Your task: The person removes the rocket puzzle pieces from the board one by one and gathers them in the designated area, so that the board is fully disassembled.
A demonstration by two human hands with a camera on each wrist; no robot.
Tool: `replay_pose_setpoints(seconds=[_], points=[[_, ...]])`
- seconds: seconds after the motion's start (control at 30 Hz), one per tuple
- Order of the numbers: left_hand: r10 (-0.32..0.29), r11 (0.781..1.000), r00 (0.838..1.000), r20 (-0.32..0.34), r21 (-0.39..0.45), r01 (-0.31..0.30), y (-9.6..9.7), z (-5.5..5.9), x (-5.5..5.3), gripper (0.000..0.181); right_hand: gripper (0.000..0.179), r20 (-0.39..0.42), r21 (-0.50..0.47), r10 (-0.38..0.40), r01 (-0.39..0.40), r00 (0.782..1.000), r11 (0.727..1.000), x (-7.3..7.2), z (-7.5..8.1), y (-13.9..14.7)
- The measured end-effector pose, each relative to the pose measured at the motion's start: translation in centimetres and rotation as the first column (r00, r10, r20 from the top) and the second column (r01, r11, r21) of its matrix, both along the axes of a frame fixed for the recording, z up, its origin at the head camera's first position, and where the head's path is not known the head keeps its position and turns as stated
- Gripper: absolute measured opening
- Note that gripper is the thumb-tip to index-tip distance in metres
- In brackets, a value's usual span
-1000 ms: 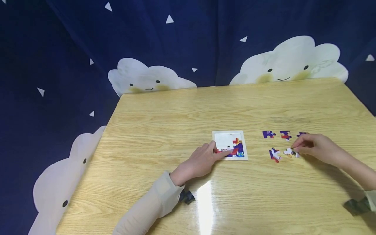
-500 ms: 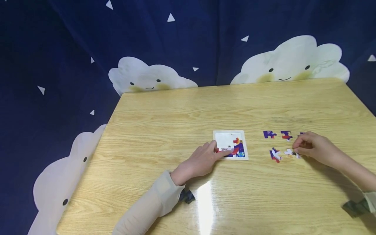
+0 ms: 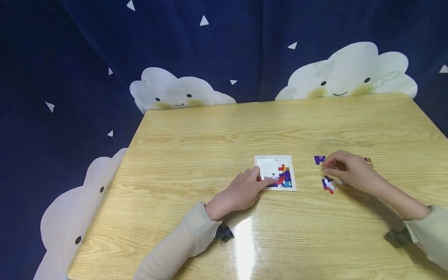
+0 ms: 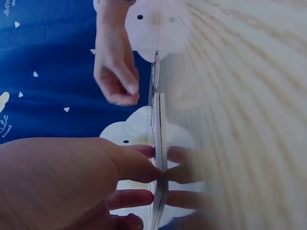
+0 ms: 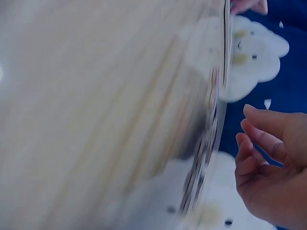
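Note:
My left hand (image 3: 241,190) rests at the left side of a white-rimmed jigsaw tray (image 3: 293,171). One digit reaches straight over the fitted puzzle pieces (image 3: 287,179) in its lower right part, and the other fingertips touch it near the left edge. The left wrist view shows the tray (image 4: 160,129) edge-on under those fingertips. Above the loose pieces hangs my right hand (image 3: 353,171), its fingers loosely bent. Thumb and fingers stand apart with nothing between them in the right wrist view. A purple piece (image 3: 319,160) lies by its fingertips, and a purple-and-white piece (image 3: 328,184) below.
Another loose piece (image 3: 369,161) shows behind the right hand, which hides others. All lie on a wooden table (image 3: 196,147). A dark blue curtain (image 3: 245,42) with clouds hangs behind the table and along its left side.
My right hand has left the white piece at the right and moved leftward over the loose pieces, now covering the upper middle one. My left hand has stayed on the tray.

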State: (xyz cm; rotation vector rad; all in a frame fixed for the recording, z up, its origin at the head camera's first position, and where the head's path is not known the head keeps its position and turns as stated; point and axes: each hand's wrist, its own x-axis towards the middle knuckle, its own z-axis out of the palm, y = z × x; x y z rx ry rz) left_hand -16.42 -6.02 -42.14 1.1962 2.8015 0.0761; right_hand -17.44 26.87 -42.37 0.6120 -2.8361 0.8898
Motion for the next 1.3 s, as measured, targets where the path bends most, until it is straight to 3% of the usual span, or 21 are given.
replay_pose_setpoints(seconds=[0.2, 0.57, 0.8, 1.07, 1.3], points=[[-0.006, 1.000, 1.000, 0.024, 0.006, 0.006, 0.1, 0.1, 0.0, 0.040, 0.016, 0.042, -0.003, 0.088, -0.088, 0.995, 0.996, -1.3, 0.0, -3.9], [-0.065, 0.988, 0.998, -0.027, -0.142, 0.061, 0.7, 0.0, -0.1, 0.056, 0.031, 0.109, 0.003, 0.213, -0.215, 0.971, 0.977, -3.7, -0.7, -7.8], [-0.060, 0.976, 0.997, -0.048, -0.214, 0.049, 1.3, 0.2, 0.2, 0.054, 0.033, 0.142, 0.015, 0.220, -0.224, 0.965, 0.974, -3.7, -0.8, -8.5], [-0.061, 0.968, 0.997, -0.046, -0.245, 0.048, 1.4, 0.6, 0.2, 0.054, 0.024, 0.130, 0.017, 0.214, -0.218, 0.968, 0.976, -3.6, -0.6, -8.8], [-0.053, 0.960, 0.997, -0.060, -0.277, 0.035, 1.6, 0.9, 0.3, 0.056, 0.024, 0.187, -0.007, 0.199, -0.202, 0.962, 0.979, -3.7, -0.4, -8.9]])
